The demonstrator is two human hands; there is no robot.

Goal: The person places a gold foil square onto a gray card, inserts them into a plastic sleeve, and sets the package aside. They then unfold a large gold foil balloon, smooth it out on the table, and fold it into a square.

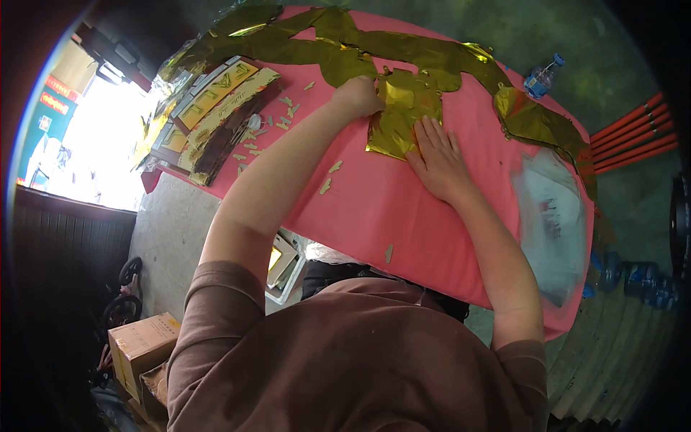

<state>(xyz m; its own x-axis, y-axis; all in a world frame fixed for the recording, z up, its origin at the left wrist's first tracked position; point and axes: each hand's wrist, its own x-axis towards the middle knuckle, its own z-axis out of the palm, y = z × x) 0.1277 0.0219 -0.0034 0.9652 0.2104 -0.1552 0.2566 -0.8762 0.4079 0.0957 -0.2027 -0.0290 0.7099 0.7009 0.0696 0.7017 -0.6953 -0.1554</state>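
Note:
A flat, uninflated gold foil balloon (397, 119) lies on the pink-covered table in front of me. My left hand (358, 98) is closed at its upper left edge, the fingertips partly hidden against the foil. Spread over the lower right side of the same balloon, my right hand (440, 160) presses down flat with fingers extended. Beyond both hands, a long strip of more gold foil balloons (417, 49) runs along the far edge of the table.
Stacked printed card packages (223, 97) stand at the left, with small pale pieces (326, 186) scattered near them. To the right lie clear plastic bags (551, 227) and a water bottle (543, 76). A cardboard box (144, 345) sits on the floor at lower left.

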